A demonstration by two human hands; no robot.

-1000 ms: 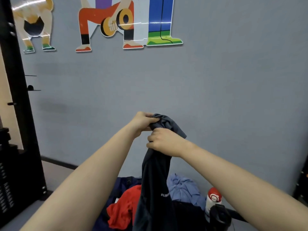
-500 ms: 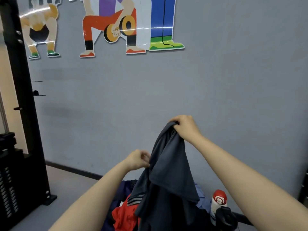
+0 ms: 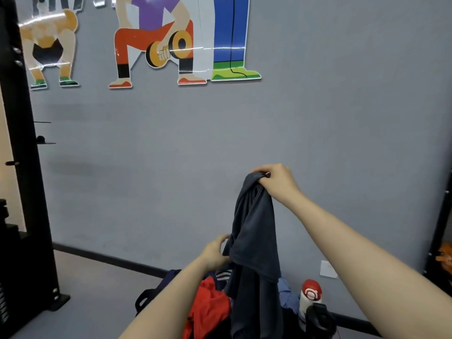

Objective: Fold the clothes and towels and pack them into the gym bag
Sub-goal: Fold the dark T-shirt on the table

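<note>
A dark grey garment (image 3: pixel 254 238) hangs in the air in front of me. My right hand (image 3: pixel 275 181) grips its top end, raised high. Lower down, my left hand (image 3: pixel 216 252) pinches the garment's left edge. Beneath it lies a heap of clothes: a red piece (image 3: pixel 208 309), a light blue piece (image 3: pixel 287 293) and a dark one with white stripes (image 3: pixel 222 275). A dark navy bag (image 3: pixel 156 289) with a strap lies under the heap, mostly hidden.
A white bottle with a red cap (image 3: pixel 309 298) stands right of the heap, with a black object (image 3: pixel 319 319) in front of it. A black gym machine frame (image 3: pixel 27 192) rises at the left. The grey wall is close behind.
My two hands, together at the garment's top a second ago, have parted: the right one stays high, the left slid down the left edge, and the cloth now hangs stretched between them.
</note>
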